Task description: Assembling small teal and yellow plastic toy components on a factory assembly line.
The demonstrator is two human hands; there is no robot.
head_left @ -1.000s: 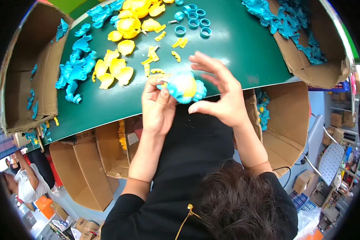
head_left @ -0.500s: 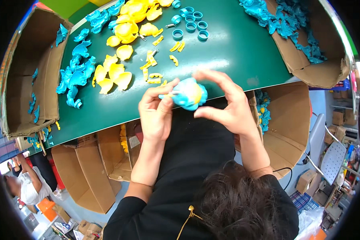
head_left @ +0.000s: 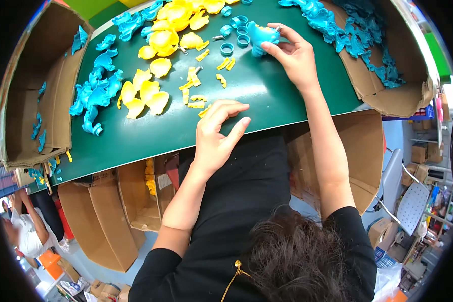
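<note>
Over the far part of the green table, my right hand (head_left: 296,59) pinches a rounded blue plastic toy part (head_left: 261,37) with a bit of yellow on top. The part is beside a group of blue plastic rings (head_left: 227,49). My left hand (head_left: 217,132) hovers near the table's front edge, thumb and fingers apart, with nothing in it. Close to its fingertips lie small yellow strips (head_left: 196,104). Yellow petal-like shells (head_left: 155,98) and curved blue pieces (head_left: 96,89) spread across the table's left side.
Cardboard boxes stand at the left (head_left: 40,146) and right (head_left: 412,93) ends of the green table (head_left: 267,108); blue pieces are in and around both. Below the front edge are more open boxes (head_left: 93,221). A person in white (head_left: 29,234) is at the far lower left.
The blue and yellow toy part has gone from between both hands near the front edge to the far right, in my right hand. My left hand has let go of it and stays near the edge.
</note>
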